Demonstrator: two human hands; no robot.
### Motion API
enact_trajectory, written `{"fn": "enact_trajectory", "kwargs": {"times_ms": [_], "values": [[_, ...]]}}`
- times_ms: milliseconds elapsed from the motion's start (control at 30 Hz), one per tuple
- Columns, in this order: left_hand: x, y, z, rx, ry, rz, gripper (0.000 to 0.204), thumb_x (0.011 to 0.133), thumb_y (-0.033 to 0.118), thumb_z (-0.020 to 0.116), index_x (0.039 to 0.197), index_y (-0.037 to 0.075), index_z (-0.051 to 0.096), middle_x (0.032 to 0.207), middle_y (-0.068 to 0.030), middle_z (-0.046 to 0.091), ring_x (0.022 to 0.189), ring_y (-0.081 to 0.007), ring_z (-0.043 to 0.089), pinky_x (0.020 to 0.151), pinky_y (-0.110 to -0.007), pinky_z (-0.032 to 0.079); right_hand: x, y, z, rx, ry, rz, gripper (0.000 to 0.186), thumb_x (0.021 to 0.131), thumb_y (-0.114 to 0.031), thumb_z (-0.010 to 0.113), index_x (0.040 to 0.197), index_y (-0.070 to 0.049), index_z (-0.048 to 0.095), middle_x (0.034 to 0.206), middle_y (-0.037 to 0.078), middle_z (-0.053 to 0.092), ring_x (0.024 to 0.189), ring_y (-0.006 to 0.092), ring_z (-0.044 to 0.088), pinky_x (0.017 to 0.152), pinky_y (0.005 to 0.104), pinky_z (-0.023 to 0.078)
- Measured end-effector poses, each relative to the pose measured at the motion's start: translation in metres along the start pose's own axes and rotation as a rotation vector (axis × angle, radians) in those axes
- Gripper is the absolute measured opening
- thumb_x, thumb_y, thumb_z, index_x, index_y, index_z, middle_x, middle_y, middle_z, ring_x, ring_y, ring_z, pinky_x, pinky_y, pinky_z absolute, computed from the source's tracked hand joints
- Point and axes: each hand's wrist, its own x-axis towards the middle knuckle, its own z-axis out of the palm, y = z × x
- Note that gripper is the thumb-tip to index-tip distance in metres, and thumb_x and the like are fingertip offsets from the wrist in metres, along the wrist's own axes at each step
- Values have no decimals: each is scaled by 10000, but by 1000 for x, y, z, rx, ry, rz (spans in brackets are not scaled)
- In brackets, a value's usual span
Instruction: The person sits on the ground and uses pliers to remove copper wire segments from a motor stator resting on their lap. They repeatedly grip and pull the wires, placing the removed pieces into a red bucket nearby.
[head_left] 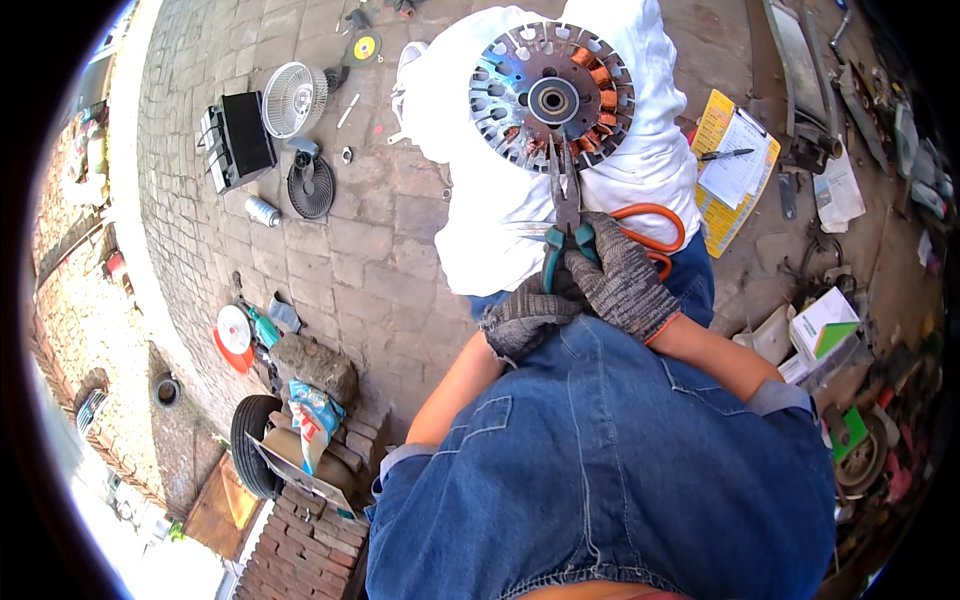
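Observation:
A round motor stator [498, 95] with a central bearing rests on white cloth [480, 220] over my lap. Copper windings [606, 98] fill slots along its right side, while many slots on the left are bare. Long-nosed pliers [566, 200] with teal handles point away from me, their jaw tips at the stator's near edge. Both hands wear grey knit gloves. My right hand [628, 278] is closed around the pliers' handles, and my left hand [530, 316] is closed at the handle ends. Orange-handled scissors [655, 228] lie beside my right hand, partly hidden.
On the paving at left are a black box [240, 142], a white fan guard [294, 100], a dark fan [311, 188] and a thread spool [262, 211]. A clipboard with papers [735, 170] and pen lies right. Bricks [300, 550] and a tyre [256, 445] stand lower left.

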Motion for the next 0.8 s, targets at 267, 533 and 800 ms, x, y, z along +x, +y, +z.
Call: {"fn": "enact_trajectory", "kwargs": {"times_ms": [267, 533, 800], "values": [[-5, -13, -21, 438, -36, 42, 493, 801, 101, 710, 1256, 42, 530, 1131, -72, 627, 1055, -161, 566, 973, -321, 420, -22, -18, -6, 15, -89, -152, 472, 858, -165, 589, 1279, -3, 449, 1130, 224, 572, 1037, 362, 594, 895, 413, 475], [-28, -21, -5, 704, 120, 32, 425, 851, 228, 686, 1211, 38, 563, 1134, -91, 626, 1033, -174, 579, 922, -316, 443, -17, 16, 2, 274, -267, 8, 538, 881, -190, 574, 1338, 19, 382, 1293, 222, 474, 1227, 327, 467, 1048, 387, 359], [-24, -8, -2, 512, 103, -30, 401, 821, 205, 680, 1172, 26, 604, 1091, -76, 647, 987, -157, 594, 910, -305, 451, -15, 20, 8, 325, -196, 120, 545, 864, -224, 604, 1311, 17, 409, 1248, 213, 500, 1186, 309, 495, 1025, 387, 381]]}}
